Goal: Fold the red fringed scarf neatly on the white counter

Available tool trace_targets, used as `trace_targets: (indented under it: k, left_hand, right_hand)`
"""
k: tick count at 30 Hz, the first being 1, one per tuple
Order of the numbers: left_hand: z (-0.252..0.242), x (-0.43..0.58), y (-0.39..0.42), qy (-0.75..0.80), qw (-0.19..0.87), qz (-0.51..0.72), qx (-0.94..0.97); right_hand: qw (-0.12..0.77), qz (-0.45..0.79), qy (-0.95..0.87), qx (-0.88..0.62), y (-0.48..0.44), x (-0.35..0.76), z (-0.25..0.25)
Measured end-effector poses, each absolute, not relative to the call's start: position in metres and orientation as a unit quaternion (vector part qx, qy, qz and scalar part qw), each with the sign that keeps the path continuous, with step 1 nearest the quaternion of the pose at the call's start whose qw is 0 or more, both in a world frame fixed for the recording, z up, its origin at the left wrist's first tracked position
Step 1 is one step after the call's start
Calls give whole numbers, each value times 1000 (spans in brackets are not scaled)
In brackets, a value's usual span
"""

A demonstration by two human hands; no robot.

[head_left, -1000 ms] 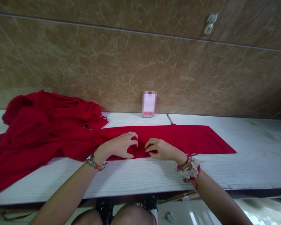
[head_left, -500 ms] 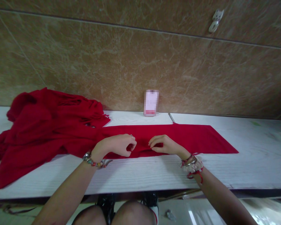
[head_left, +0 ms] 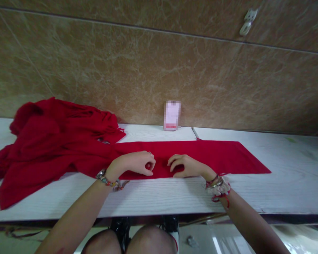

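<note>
In the head view, the left hand and right hand face each other over a red cloth, fingers bent, thumbs apart from them; whether either pinches the fabric, I cannot tell. Its flat strip runs beneath both hands and past the right one to a slanted end, on a white wood-grain tabletop. Left of the left hand lies rumpled red fabric. Beyond the hands, a pixelated pink phone-shaped object stands near the brown marbled wall.
</note>
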State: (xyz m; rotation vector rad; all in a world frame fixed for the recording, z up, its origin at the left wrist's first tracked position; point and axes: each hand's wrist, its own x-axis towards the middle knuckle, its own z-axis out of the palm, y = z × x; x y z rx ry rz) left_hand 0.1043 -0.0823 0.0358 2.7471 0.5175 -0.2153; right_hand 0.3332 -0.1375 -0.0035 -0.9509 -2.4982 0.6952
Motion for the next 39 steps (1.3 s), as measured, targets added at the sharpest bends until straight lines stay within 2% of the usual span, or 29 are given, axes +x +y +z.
trace_targets:
  k: [5,13,19,24,33,36,39]
  left_hand:
    - [30,105,-85,213,135,-118,961]
    - [42,102,-95,244,91,-118,958]
    - [55,90,-87,217,197,-84,952]
    - [47,95,-88,210,256,-145,933]
    - [39,101,-88,226,287,-193,911]
    - [39,101,-84,214,261,-159,928]
    - [31,106,-81,222,181,-39,957]
  right_hand:
    - [189,193,-897,-349,-142,328,-5]
    - [183,167,-901,-356,-149,323,3]
    - [247,254,-873,-336,-143,332,4]
    - [189,290,-881,-323,-141,336,4]
    - [138,252,-898,-333,-141,331,3]
    - [146,252,-901,-321,-141,331,3]
    - [196,260,-885,-334,-139,332,1]
